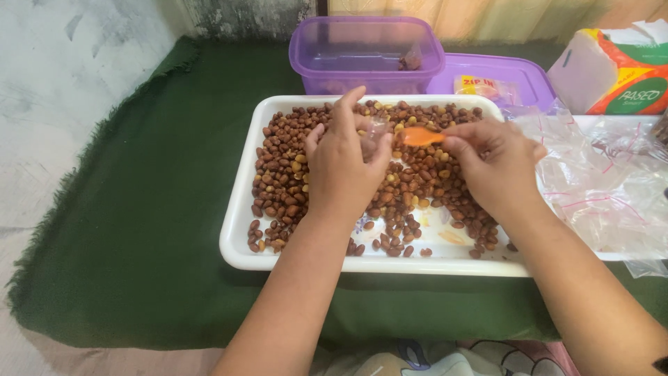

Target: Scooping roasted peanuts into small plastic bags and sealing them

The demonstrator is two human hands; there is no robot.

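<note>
**Two hands over a tray of roasted peanuts**

Nearest the camera, a fold of patterned cloth (417,358) shows at the bottom edge, and both forearms reach forward from there over a dark green cloth (139,230) spread across the floor.

On that cloth sits a white tray (236,230), shallow and rimmed so the loose peanuts (285,188) stay in one layer without rolling off. Most are brown-skinned, with a few paler ones among them.

The left hand (342,167) hovers over the middle of the tray, fingers curled around a small clear plastic bag (374,132). The bag is pinched at its top, its mouth apparently turned toward the other hand, though the plastic is hard to make out against the nuts. The right hand (495,163) is closed on the handle of a small orange spoon (421,136), whose bowl points left and lies right at the bag. Holding both above the tray means anything spilt falls back among the peanuts.

To the right of the tray lies a heap of clear plastic bags (598,188) with thin red lines, close to the right hand.

Further back stands a purple tub (365,56), open and nearly empty, with its purple lid (501,80) lying flat beside it and carrying a small packet (483,87). At the far right corner is a soft tissue pack (612,69).
</note>
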